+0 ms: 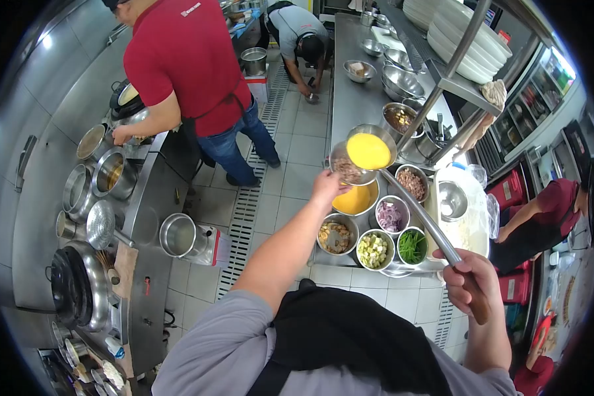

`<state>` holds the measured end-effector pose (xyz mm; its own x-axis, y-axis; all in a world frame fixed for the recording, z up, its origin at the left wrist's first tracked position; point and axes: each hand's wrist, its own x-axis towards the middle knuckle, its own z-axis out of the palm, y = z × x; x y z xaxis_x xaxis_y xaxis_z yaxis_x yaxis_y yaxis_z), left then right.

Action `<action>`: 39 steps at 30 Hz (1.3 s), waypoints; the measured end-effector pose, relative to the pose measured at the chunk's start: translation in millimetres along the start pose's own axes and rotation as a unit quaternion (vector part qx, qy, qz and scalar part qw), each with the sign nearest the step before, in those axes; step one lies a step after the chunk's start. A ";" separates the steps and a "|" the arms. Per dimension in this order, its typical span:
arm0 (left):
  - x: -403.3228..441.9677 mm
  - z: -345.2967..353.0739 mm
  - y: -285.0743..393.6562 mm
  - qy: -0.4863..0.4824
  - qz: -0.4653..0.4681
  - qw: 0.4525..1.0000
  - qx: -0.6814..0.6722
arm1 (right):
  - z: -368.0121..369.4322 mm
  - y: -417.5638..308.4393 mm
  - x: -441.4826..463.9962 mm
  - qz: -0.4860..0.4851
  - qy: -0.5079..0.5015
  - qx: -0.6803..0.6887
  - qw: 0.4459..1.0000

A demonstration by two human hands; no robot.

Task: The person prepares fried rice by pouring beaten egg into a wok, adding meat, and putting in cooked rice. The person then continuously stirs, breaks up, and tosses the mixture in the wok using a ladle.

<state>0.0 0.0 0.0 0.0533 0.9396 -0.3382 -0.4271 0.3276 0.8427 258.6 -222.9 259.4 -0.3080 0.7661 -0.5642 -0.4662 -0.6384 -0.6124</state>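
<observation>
My right hand (470, 280) is closed around the wooden end of a long metal ladle (429, 224). Yellow liquid (368, 152), like beaten egg, fills the ladle's head. My left hand (329, 189) grips the near rim of a metal bowl (342, 150) with brownish pieces in it, and the ladle's head overlaps this bowl. Below is a container of more yellow liquid (355, 199), partly covered by my hand and the bowl. Around it stand containers of chopped purple onion (391, 215), cut greens (412, 246), pale green cubes (373, 251), diced meat (410, 183) and brownish pieces (335, 236).
On the left, a person in a red shirt (185, 59) works at the stove counter with pots and a skimmer (101, 224). Farther off, another person (300, 39) bends to the floor. A pot (178, 235) stands low beside the stove. A shelf post (465, 39) rises at right.
</observation>
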 end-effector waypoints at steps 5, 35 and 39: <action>-28.8 6.2 14.0 -0.030 -0.010 0.993 -0.110 | 24.0 3.8 -2.8 -0.004 0.009 -0.026 1.000; -458.8 -533.0 179.4 0.560 0.272 0.781 -0.048 | 426.0 262.2 153.5 0.352 -0.422 -0.272 0.790; -570.7 -607.9 211.1 0.600 0.324 0.726 -0.094 | 528.9 346.8 155.4 0.383 -0.483 -0.217 0.757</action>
<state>-669.3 -527.6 116.4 -0.9894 0.0912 -0.1127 -0.1334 -0.2695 0.9537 -389.6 -285.9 252.2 -0.9107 -0.2780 -0.3056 0.4075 -0.7262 -0.5536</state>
